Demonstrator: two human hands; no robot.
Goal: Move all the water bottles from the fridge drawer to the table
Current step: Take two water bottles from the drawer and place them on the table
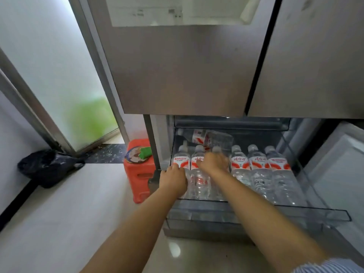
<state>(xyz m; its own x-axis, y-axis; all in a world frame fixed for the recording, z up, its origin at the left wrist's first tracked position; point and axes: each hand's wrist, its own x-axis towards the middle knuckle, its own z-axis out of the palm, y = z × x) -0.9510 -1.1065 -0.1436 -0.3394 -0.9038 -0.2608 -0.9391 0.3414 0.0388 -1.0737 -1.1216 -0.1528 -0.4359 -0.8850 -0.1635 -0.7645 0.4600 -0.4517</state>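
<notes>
- Currently, six water bottles [258, 170] stand upright in a row inside the pulled-out clear fridge drawer [256, 213], caps up, red-and-white labels facing forward.
- One more bottle [208, 137] lies on its side behind the row, at the back of the drawer.
- Left hand [174, 179]: placed on the leftmost bottle [182, 160] of the row, fingers curled against its body below the label. Whether the grip is fully closed cannot be told.
- Right hand [213, 162]: reaches over the third bottle from the left, palm down, covering its neck and label; the hand is blurred, so whether it grips cannot be told.
- The second bottle [199, 174] stands between the two hands, touched by neither as far as can be seen.
- The three bottles on the right stand free of both hands.
- Above the drawer, the grey fridge doors [187, 71] are shut.
- Left of the fridge, a red plastic stool [137, 174] stands on the pale floor [69, 203], carrying a round fan [134, 156] and a green item [145, 151].
- Further left, a black bag [47, 167] lies against the wall near a frosted glass door [59, 75].
</notes>
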